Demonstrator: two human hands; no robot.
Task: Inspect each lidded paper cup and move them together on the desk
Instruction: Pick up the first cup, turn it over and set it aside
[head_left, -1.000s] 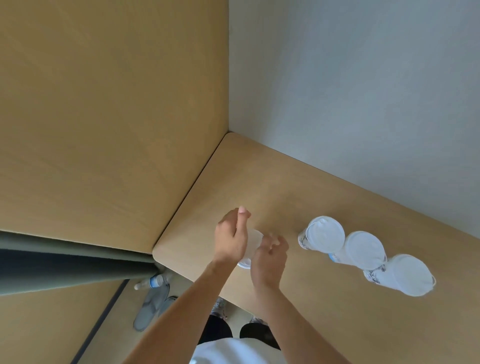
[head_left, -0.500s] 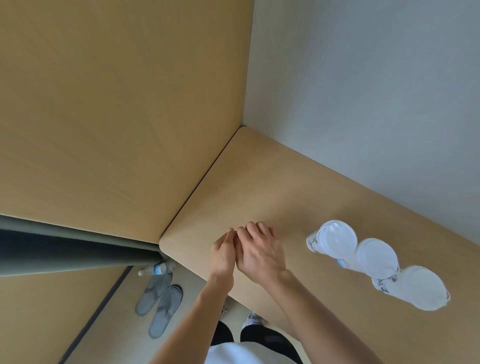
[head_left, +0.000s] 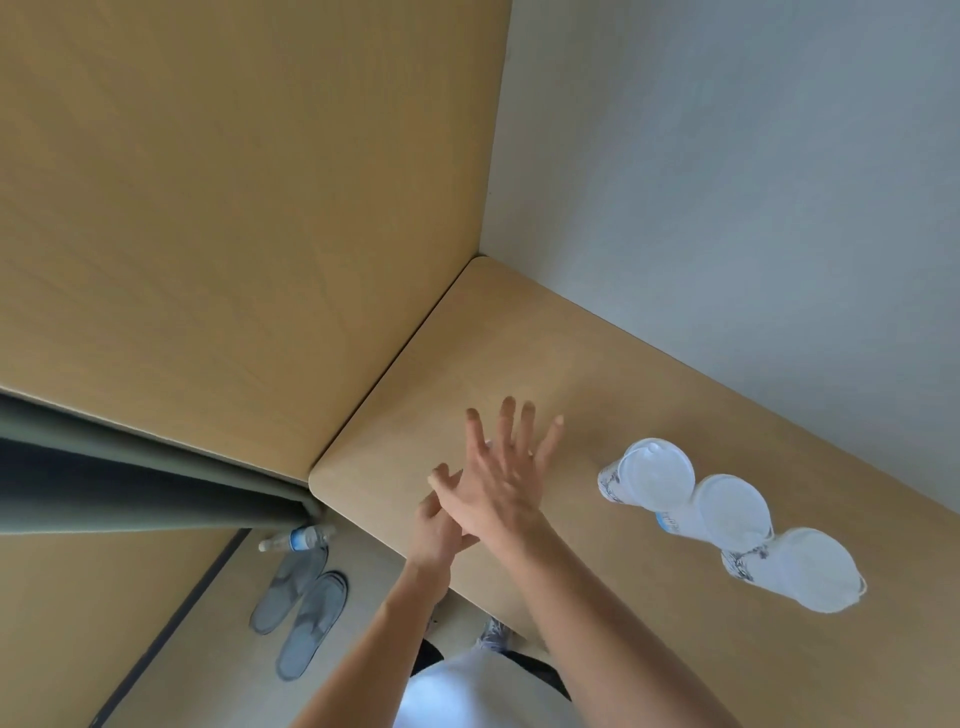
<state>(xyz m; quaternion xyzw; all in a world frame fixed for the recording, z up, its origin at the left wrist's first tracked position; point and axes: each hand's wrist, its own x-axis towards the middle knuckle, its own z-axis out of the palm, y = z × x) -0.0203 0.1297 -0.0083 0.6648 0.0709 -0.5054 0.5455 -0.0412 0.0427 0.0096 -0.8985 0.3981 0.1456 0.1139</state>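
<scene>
We see our right hand (head_left: 506, 483) spread open and empty over our left hand (head_left: 441, 522), whose grip we cannot tell, while three lidded paper cups (head_left: 727, 512) touch in a row on the table (head_left: 519, 353), where a careless sweep could topple them.

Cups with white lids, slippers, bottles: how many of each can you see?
Lidded paper cups in plain view: 3, in a row on the desk
Grey slippers: 2, on the floor
Water bottle: 1, lying on the floor
Total: 6
</scene>
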